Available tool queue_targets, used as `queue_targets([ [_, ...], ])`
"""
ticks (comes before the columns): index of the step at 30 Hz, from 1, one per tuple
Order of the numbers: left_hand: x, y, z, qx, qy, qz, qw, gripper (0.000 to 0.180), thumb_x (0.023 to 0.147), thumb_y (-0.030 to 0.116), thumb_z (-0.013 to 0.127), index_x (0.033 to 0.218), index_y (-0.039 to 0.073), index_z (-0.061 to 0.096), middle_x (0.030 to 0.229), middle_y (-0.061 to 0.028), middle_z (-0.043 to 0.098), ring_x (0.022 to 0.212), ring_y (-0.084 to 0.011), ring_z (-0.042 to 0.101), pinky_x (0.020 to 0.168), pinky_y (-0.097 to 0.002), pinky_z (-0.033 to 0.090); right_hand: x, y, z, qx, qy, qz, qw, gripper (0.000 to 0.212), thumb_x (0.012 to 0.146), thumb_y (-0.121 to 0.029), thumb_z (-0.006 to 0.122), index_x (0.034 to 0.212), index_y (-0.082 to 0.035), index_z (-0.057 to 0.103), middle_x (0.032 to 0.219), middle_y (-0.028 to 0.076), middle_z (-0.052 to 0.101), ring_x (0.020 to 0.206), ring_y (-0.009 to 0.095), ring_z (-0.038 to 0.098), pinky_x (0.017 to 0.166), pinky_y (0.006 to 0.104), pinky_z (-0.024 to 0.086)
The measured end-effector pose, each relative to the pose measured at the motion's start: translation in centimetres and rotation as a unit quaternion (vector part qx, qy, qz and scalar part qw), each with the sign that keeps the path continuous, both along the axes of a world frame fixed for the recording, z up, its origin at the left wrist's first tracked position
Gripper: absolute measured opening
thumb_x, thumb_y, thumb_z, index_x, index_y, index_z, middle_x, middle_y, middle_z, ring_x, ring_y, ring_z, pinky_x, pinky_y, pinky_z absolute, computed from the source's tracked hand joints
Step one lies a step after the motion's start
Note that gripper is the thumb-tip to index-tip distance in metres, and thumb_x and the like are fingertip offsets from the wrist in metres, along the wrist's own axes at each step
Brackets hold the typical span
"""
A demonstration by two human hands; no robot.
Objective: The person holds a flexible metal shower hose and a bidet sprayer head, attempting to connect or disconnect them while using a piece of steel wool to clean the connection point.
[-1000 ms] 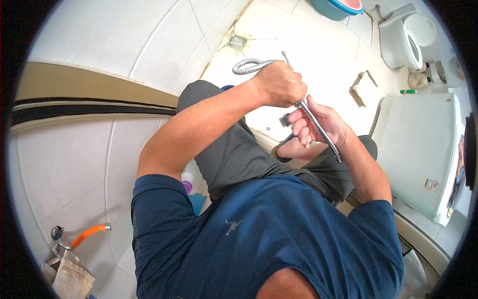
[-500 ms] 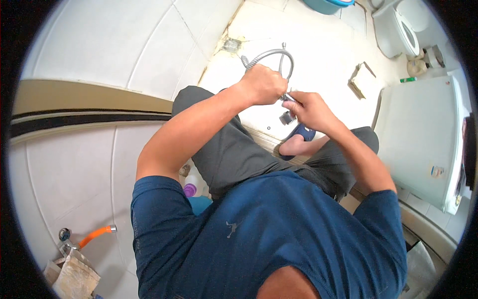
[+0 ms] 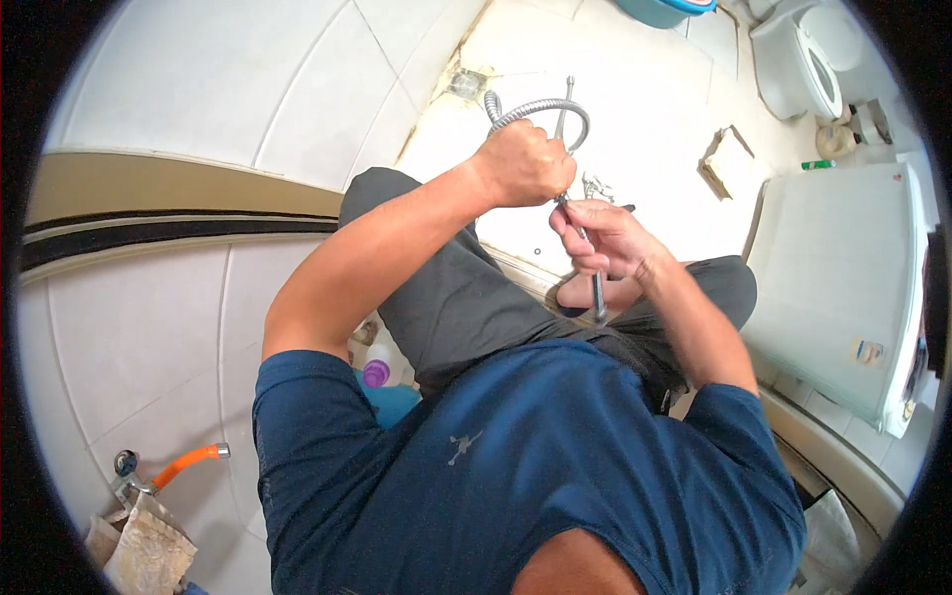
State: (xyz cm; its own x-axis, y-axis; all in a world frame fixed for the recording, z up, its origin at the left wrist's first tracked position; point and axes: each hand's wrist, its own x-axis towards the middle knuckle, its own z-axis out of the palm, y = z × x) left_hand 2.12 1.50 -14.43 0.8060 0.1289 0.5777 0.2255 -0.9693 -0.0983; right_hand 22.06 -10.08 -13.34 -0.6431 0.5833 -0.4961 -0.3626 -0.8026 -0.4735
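My left hand (image 3: 526, 164) is closed in a fist round a flexible metal shower hose (image 3: 551, 104), which loops above it. One thin straight end of the hose points to the far side. Right beside it, my right hand (image 3: 613, 238) is closed on a slim metal rod-like tool (image 3: 598, 297); its exact kind I cannot make out. The tool's upper tip meets the hose end under my left fist, and its thicker end points down toward my lap. Just beyond my right hand lie small shiny metal parts (image 3: 595, 186), partly hidden.
A small ring (image 3: 537, 252) lies on the pale floor. Around stand a floor drain (image 3: 467, 83), a blue basin (image 3: 666, 10), a toilet (image 3: 801, 69), a cardboard piece (image 3: 730, 164) and a white appliance (image 3: 833, 288). A tap with an orange hose (image 3: 188, 464) is at lower left.
My right hand has turned and opened out slightly. A dark ridged piece below it is gone from there; the slim metal tool now points down from it. My left hand keeps its grip.
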Motion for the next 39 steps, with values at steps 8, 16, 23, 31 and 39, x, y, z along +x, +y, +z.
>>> queue_targets([
  [8, 1.5, -0.3, 0.2, -0.295, 0.280, 0.132, 0.904, 0.015, 0.078, 0.011, 0.067, 0.083, 0.002, 0.077, 0.085, -0.0204, 0.076, 0.080, -0.0364, 0.076, 0.073, -0.0497, 0.060, -0.1, 1.9, 0.2, 0.524, -0.685, 0.179, 0.473, 0.022, 0.101, -0.025, 0.061, 0.103, -0.003, 0.063, 0.079, 0.025, 0.070, 0.075, 0.045, 0.069, 0.071, 0.0541, 0.053],
  [16, 1.2, -1.8, -1.7, -0.186, 0.205, -0.065, 0.959, 0.010, 0.077, 0.010, 0.067, 0.075, 0.001, 0.070, 0.077, -0.0199, 0.074, 0.072, -0.0352, 0.075, 0.065, -0.0447, 0.061, 2.2, 2.6, -3.7, -0.025, 0.015, -0.124, 0.992, 0.057, 0.106, -0.052, 0.057, 0.132, -0.002, 0.064, 0.132, 0.011, 0.065, 0.121, 0.029, 0.064, 0.090, 0.0406, 0.057],
  [23, 1.7, -2.4, -1.6, -0.142, 0.201, -0.066, 0.967, 0.008, 0.072, 0.014, 0.069, 0.068, 0.007, 0.068, 0.067, -0.0142, 0.071, 0.063, -0.0299, 0.074, 0.056, -0.0430, 0.058, -1.8, 10.0, 1.5, 0.324, -0.204, -0.253, 0.889, 0.035, 0.104, -0.030, 0.066, 0.125, -0.002, 0.066, 0.121, 0.010, 0.067, 0.115, 0.021, 0.064, 0.101, 0.0390, 0.051],
  [31, 2.9, -3.2, -1.5, -0.061, 0.076, -0.144, 0.985, 0.018, 0.069, 0.020, 0.068, 0.059, 0.008, 0.060, 0.056, -0.0106, 0.063, 0.054, -0.0274, 0.069, 0.048, -0.0423, 0.055, -5.0, 18.0, 0.6, 0.406, -0.521, 0.184, 0.728, 0.066, 0.097, -0.048, 0.071, 0.134, 0.007, 0.065, 0.125, 0.023, 0.071, 0.118, 0.030, 0.069, 0.096, 0.0364, 0.056],
  [39, 2.4, -1.1, -1.0, -0.012, -0.004, -0.081, 0.997, 0.015, 0.068, 0.017, 0.066, 0.060, 0.010, 0.055, 0.056, -0.0067, 0.058, 0.051, -0.0226, 0.063, 0.047, -0.0381, 0.050, 0.1, 12.3, -3.1, 0.059, -0.016, -0.024, 0.998, 0.081, 0.105, -0.069, 0.041, 0.142, 0.002, 0.055, 0.134, 0.017, 0.067, 0.119, 0.026, 0.066, 0.104, 0.0398, 0.051],
])
